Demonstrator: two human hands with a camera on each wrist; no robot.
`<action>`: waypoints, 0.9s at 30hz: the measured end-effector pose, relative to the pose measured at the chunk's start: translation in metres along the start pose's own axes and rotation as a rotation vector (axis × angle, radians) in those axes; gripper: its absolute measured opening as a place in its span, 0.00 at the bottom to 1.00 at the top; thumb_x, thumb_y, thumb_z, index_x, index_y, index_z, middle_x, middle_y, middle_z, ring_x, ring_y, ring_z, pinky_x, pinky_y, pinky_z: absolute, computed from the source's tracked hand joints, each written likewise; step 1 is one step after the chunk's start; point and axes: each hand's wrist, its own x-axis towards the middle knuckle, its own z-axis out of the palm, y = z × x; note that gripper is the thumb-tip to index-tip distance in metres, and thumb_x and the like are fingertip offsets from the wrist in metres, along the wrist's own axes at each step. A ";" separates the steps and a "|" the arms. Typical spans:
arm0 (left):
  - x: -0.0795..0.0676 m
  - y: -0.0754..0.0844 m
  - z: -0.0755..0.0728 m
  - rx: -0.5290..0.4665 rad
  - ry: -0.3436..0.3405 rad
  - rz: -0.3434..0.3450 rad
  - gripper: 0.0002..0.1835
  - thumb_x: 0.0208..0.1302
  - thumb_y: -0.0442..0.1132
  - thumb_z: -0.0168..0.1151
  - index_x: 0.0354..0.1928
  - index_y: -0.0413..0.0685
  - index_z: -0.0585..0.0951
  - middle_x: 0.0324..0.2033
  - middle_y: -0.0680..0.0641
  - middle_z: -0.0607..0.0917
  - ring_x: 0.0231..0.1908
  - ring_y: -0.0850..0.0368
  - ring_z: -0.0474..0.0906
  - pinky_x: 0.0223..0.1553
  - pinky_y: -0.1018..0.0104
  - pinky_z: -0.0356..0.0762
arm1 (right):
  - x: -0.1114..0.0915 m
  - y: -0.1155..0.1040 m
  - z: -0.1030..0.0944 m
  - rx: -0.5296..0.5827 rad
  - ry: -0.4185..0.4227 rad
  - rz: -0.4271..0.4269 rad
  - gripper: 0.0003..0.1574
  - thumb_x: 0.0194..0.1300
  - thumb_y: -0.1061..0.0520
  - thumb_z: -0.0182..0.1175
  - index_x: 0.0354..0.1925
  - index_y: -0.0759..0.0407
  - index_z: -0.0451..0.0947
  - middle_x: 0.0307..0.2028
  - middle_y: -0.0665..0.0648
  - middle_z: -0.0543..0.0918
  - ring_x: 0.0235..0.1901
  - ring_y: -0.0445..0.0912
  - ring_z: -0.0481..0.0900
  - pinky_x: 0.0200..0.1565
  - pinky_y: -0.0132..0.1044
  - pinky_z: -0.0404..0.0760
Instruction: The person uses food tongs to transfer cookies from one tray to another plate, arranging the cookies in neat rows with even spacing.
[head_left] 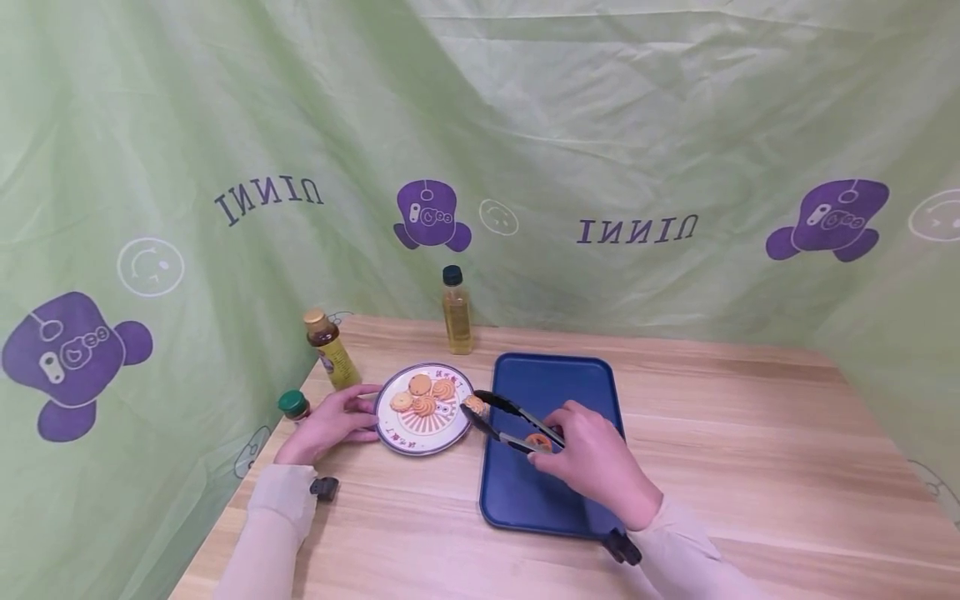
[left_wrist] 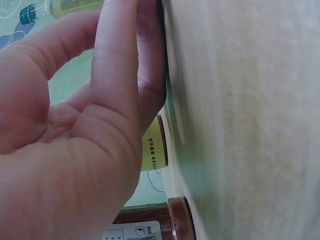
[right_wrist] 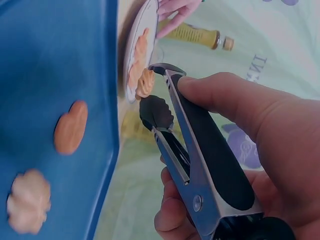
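My left hand holds the left rim of a round white plate with a dark edge and printed pattern. Several cookies lie on this plate. In my right hand are metal tongs with black grips and black scalloped tips. Between those tips sits a swirled cookie, right at the plate's right rim. Below the tongs, the blue tray carries a brown heart-shaped cookie and a pale flower-shaped cookie. The left wrist view shows my bent left fingers, with the plate largely hidden.
A bottle of yellow oil stands behind the plate. To the left are a yellow-labelled bottle with a gold cap and a green-capped jar close to my left hand. A green printed curtain hangs behind the wooden table.
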 end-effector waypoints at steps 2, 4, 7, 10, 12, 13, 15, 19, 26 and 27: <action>0.000 0.000 0.000 -0.003 0.001 0.001 0.39 0.78 0.27 0.66 0.86 0.40 0.64 0.60 0.33 0.80 0.45 0.52 0.92 0.51 0.58 0.99 | 0.005 -0.005 0.005 0.014 0.001 -0.004 0.21 0.57 0.51 0.84 0.44 0.62 0.91 0.35 0.51 0.81 0.31 0.44 0.74 0.32 0.36 0.76; 0.000 0.001 0.000 -0.002 0.000 0.001 0.39 0.78 0.26 0.66 0.86 0.40 0.64 0.60 0.33 0.80 0.45 0.52 0.92 0.51 0.59 0.99 | 0.010 -0.010 0.010 0.022 -0.004 -0.010 0.20 0.58 0.51 0.83 0.42 0.62 0.90 0.34 0.51 0.81 0.31 0.45 0.75 0.32 0.36 0.78; 0.000 0.001 0.002 -0.002 0.003 0.002 0.39 0.78 0.26 0.66 0.86 0.40 0.64 0.60 0.32 0.80 0.45 0.52 0.92 0.51 0.59 0.99 | 0.017 -0.016 0.017 0.016 -0.008 -0.022 0.21 0.58 0.51 0.84 0.43 0.63 0.90 0.34 0.52 0.81 0.30 0.45 0.76 0.32 0.37 0.79; -0.001 0.002 0.003 0.004 0.008 -0.003 0.38 0.78 0.26 0.65 0.86 0.41 0.65 0.61 0.32 0.80 0.45 0.53 0.92 0.51 0.59 0.99 | 0.022 -0.021 0.022 -0.002 -0.015 -0.032 0.24 0.57 0.51 0.85 0.45 0.64 0.91 0.35 0.53 0.83 0.30 0.45 0.77 0.31 0.39 0.81; -0.001 0.002 0.003 0.007 0.011 -0.004 0.38 0.78 0.26 0.65 0.86 0.41 0.65 0.61 0.32 0.79 0.44 0.53 0.92 0.51 0.59 0.99 | 0.025 -0.022 0.026 -0.015 -0.017 -0.039 0.25 0.56 0.51 0.85 0.46 0.65 0.91 0.36 0.54 0.84 0.30 0.45 0.77 0.31 0.40 0.83; -0.001 0.002 0.003 0.005 0.011 -0.004 0.38 0.78 0.26 0.65 0.86 0.41 0.65 0.61 0.32 0.79 0.45 0.53 0.92 0.51 0.59 0.99 | 0.026 -0.023 0.027 -0.018 -0.020 -0.039 0.25 0.56 0.50 0.85 0.47 0.65 0.91 0.36 0.54 0.84 0.30 0.46 0.78 0.31 0.40 0.83; -0.001 0.002 0.003 -0.008 0.008 -0.004 0.38 0.78 0.26 0.65 0.86 0.41 0.65 0.61 0.31 0.79 0.45 0.52 0.92 0.52 0.58 0.99 | 0.027 -0.024 0.030 -0.029 -0.024 -0.040 0.25 0.57 0.50 0.85 0.47 0.64 0.91 0.37 0.54 0.84 0.31 0.46 0.78 0.32 0.41 0.85; 0.000 0.001 0.002 -0.032 -0.003 0.003 0.39 0.77 0.25 0.65 0.86 0.39 0.64 0.61 0.31 0.79 0.45 0.52 0.92 0.53 0.58 0.98 | 0.029 -0.025 0.032 -0.049 -0.024 -0.046 0.24 0.57 0.50 0.85 0.46 0.64 0.91 0.36 0.53 0.84 0.31 0.46 0.79 0.33 0.42 0.86; 0.001 0.000 0.001 -0.034 -0.007 0.005 0.40 0.77 0.25 0.65 0.86 0.39 0.64 0.61 0.31 0.79 0.46 0.51 0.92 0.53 0.57 0.98 | 0.029 -0.026 0.033 -0.066 -0.012 -0.062 0.24 0.55 0.50 0.86 0.44 0.63 0.91 0.35 0.53 0.82 0.30 0.46 0.78 0.31 0.41 0.85; 0.001 0.000 0.001 -0.030 -0.007 0.002 0.40 0.77 0.25 0.65 0.86 0.39 0.64 0.62 0.31 0.79 0.46 0.51 0.92 0.53 0.57 0.98 | 0.029 -0.026 0.033 -0.066 -0.013 -0.061 0.24 0.55 0.50 0.86 0.44 0.63 0.91 0.34 0.53 0.82 0.29 0.46 0.78 0.30 0.41 0.84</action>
